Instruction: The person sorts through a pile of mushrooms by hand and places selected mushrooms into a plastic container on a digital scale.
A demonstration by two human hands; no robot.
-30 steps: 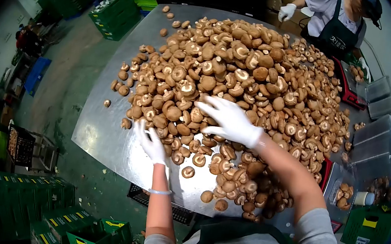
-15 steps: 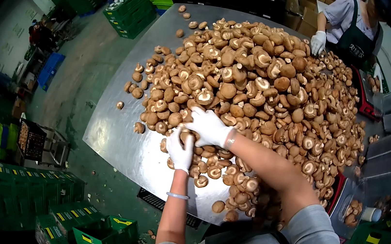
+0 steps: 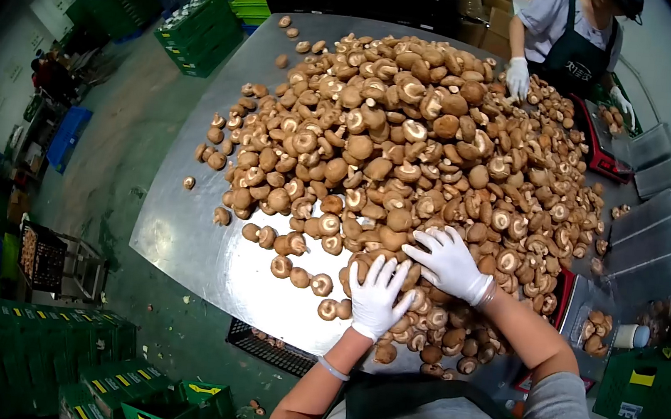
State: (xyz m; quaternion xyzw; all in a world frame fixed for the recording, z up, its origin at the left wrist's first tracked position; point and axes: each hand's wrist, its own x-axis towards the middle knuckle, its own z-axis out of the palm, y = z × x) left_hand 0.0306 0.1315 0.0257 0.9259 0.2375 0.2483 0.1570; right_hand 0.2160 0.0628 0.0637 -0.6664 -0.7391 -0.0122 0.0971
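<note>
A large heap of brown mushrooms (image 3: 379, 131) covers much of the metal table (image 3: 182, 232). My left hand (image 3: 377, 298), in a white glove, rests with fingers spread on mushrooms at the heap's near edge. Just right of it, my right hand (image 3: 450, 265), gloved too, lies palm down with its fingers apart on the mushrooms. The two hands are close together but separate. Several loose mushrooms lie left of my left hand, and a smaller cluster (image 3: 453, 341) sits between my forearms.
Across the table a co-worker's gloved hand (image 3: 518, 79) touches the heap. Red scales (image 3: 606, 151) and clear plastic trays (image 3: 642, 239) line the right side. A black crate (image 3: 272, 348) sits below the table's front edge. Green crates (image 3: 198, 33) stand on the floor.
Both my hands have moved right and toward me, and mushrooms now lie nearer the front edge. My hands have come apart slightly. The co-worker's hand has stayed at the heap since half a second ago.
</note>
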